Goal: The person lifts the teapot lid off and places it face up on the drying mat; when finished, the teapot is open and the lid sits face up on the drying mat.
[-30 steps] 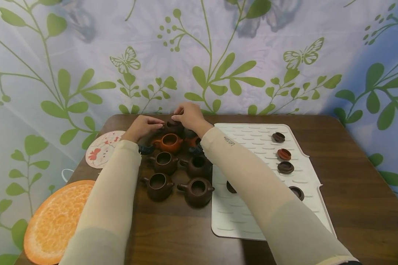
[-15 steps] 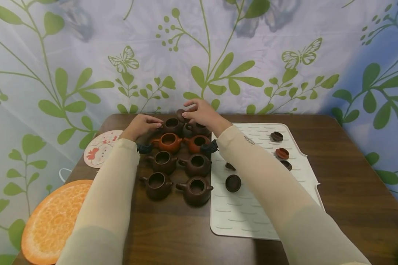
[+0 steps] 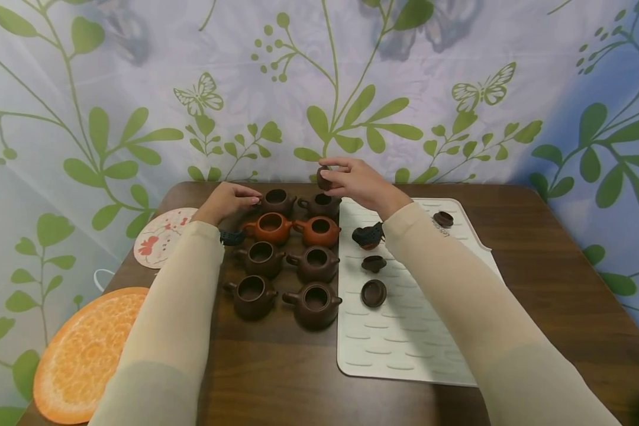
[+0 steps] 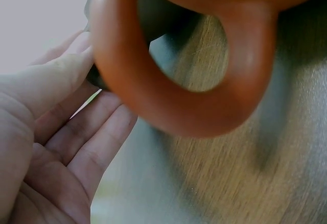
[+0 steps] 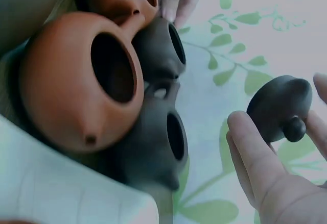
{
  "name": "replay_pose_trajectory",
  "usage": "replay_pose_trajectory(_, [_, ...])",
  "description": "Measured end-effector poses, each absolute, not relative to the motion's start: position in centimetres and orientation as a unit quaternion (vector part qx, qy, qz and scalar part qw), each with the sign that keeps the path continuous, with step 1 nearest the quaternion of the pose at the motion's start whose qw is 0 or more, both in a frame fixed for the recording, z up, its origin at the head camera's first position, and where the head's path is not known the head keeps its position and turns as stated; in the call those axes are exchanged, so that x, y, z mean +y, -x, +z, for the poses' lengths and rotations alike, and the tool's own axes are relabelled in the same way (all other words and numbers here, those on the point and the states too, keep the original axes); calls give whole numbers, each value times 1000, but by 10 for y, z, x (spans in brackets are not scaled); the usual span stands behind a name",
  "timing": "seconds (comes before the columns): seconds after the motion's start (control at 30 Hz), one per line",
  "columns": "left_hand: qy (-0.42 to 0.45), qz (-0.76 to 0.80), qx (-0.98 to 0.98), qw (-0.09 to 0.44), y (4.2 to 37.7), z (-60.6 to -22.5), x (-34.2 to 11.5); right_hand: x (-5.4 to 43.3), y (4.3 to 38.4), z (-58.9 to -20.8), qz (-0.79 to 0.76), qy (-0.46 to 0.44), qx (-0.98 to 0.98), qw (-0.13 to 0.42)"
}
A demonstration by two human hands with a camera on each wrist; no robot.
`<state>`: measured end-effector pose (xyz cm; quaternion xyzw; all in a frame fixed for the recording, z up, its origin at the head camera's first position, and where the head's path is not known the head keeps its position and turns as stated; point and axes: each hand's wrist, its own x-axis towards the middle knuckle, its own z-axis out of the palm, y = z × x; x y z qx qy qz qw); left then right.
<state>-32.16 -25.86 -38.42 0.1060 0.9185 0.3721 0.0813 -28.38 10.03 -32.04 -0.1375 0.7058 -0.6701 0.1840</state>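
At the back left of the group, my left hand (image 3: 225, 204) pinches the handle of a dark brown lidless teapot (image 3: 278, 202). The left wrist view shows my thumb and fingertips on it, partly hidden behind the orange handle (image 4: 189, 114) of a nearer teapot. My right hand (image 3: 364, 184) holds a dark round teapot lid (image 5: 280, 109) between thumb and fingers, its knob showing. That lid is raised above another dark teapot (image 3: 322, 204) at the back right, apart from it. Two orange-brown teapots (image 3: 316, 231) stand just in front, also lidless.
Several more dark teapots (image 3: 315, 302) stand lidless nearer the front. On the white ridged mat (image 3: 378, 349) to the right lie dark lids (image 3: 374, 293), some things there hidden by the right arm. A round pink-white mat (image 3: 162, 236) and an orange-slice mat (image 3: 87, 355) lie left.
My right hand has lifted the lid off the back-left teapot and carried it right, above the back-right one. My left hand stays at the teapot's handle.
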Motion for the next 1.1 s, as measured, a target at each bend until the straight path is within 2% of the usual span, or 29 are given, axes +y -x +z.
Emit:
replay_pose_trajectory(0.17, [-102, 380, 915, 84, 322, -385, -258, 123, 282, -324, -688, 117, 694, 178])
replay_pose_trajectory(0.43, [-108, 385, 913, 87, 319, -385, -257, 160, 279, -339, -577, 91, 796, 159])
replay_pose_trajectory(0.73, [-105, 384, 913, 84, 316, -382, -255, 181, 278, -364, -531, 91, 823, 181])
replay_pose_trajectory(1.1, [-106, 380, 915, 81, 313, -380, -254, 188, 275, -372, -468, 96, 854, 205])
